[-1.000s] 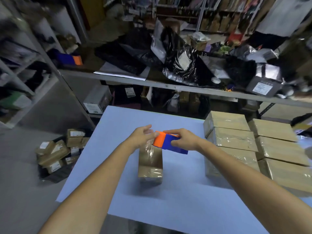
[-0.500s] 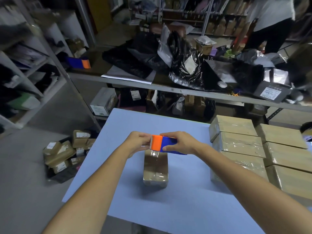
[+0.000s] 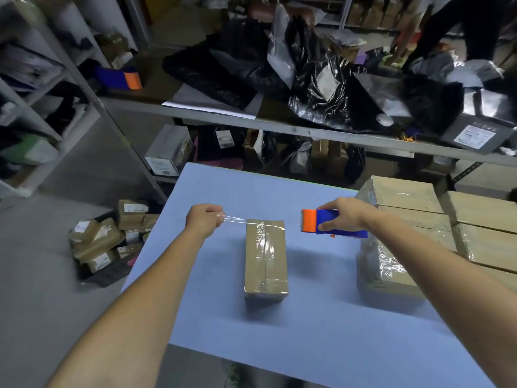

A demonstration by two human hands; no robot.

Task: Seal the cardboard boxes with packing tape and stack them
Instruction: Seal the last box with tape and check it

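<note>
Both arms reach forward over the blue table [image 3: 223, 326], spread apart. The left hand [image 3: 205, 221] is curled, knuckles up, pinching the free end of a strip of clear packing tape [image 3: 235, 219]. The strip runs taut to the far top edge of the cardboard box [image 3: 265, 264] standing lengthwise mid-table between the hands. The right hand [image 3: 344, 217] grips a blue tape dispenser [image 3: 333, 224] with an orange end, thumb underneath and fingers over the top, held just right of the box's far end. Whether the tape reaches it across the small gap cannot be told. The box is closed, with glossy tape already along its centre seam. To the right, sealed cardboard boxes [image 3: 405, 196] sit stacked in rows, touching. Small labelled parcels [image 3: 106, 242] lie heaped on the floor at left, and a grey carton [image 3: 475, 133] on the far shelf [image 3: 307, 133] carries a white label, but no writing is legible. Black plastic bags [image 3: 316, 88] are piled on that shelf.
</note>
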